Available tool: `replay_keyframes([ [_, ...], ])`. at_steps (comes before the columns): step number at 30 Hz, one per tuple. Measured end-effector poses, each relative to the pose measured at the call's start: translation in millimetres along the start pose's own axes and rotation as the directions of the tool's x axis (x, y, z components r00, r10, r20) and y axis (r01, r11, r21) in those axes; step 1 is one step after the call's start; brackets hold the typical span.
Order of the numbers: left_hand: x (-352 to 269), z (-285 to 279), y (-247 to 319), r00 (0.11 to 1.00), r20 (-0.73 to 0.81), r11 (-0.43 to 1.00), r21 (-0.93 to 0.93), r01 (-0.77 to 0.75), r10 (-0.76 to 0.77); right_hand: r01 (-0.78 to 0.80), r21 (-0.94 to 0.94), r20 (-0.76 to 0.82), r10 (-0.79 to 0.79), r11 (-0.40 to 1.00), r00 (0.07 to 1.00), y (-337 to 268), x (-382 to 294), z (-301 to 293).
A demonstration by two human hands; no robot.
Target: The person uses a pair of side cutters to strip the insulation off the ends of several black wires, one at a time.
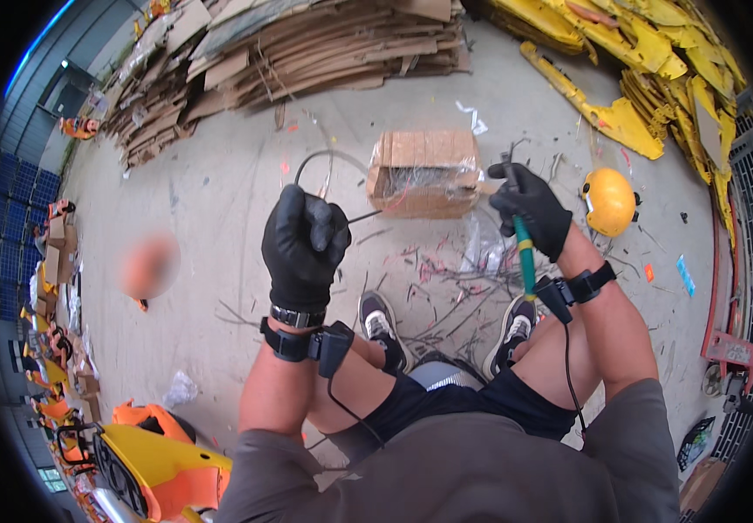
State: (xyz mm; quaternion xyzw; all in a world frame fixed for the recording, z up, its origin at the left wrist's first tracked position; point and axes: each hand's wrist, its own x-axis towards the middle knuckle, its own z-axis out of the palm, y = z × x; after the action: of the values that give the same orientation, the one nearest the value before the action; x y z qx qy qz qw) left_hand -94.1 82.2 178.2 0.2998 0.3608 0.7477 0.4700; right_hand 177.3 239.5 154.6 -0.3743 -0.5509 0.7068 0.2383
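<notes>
My left hand (304,245), in a black glove, is closed around a black cable (314,155). The cable loops up above the fist, and a straight piece sticks out to the right, with a thin red wire near its end. In my gloved right hand (532,206) is a hand tool with a green and yellow handle (524,248), possibly pliers; its dark metal head (508,167) points away from me. Between and beyond the hands, a torn cardboard box (425,175) with clear plastic wrap sits on the concrete floor.
Cut cable scraps (445,307) and clear plastic (484,245) litter the floor around my shoes. A yellow round casing (610,202) lies to the right. Flattened cardboard (331,59) and yellow panels (631,39) are piled beyond. Yellow-orange parts (167,457) stand at lower left.
</notes>
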Motion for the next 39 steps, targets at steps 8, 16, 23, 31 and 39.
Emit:
replay_keyframes([
  [8, 20, 17, -1, 0.995, -0.060, 0.969, -0.228, -0.096, 0.085, 0.018, 0.491, 0.144, -0.101, 0.871, 0.984, 3, -4, 40],
  [16, 20, 8, -27, 0.992, -0.080, 0.933, -0.339, -0.117, 0.095, -0.282, 0.603, 0.458, -0.035, 0.746, 0.888, 6, -13, 57],
  [23, 21, 14, -34, 0.986, -0.137, 0.956, -0.262, -0.132, 0.098, -0.198, 0.006, 0.529, 0.165, 0.980, 0.833, 43, 3, 57],
  [31, 19, 17, -33, 0.981, -0.176, 0.983, -0.150, -0.110, 0.083, -0.278, -0.312, 0.542, 0.410, 0.909, 0.733, 69, -9, 69],
  [39, 11, 19, -35, 0.995, -0.056, 0.988, -0.131, -0.084, 0.077, 0.447, -0.569, 0.564, -0.068, 0.691, 0.823, 62, -22, 59],
])
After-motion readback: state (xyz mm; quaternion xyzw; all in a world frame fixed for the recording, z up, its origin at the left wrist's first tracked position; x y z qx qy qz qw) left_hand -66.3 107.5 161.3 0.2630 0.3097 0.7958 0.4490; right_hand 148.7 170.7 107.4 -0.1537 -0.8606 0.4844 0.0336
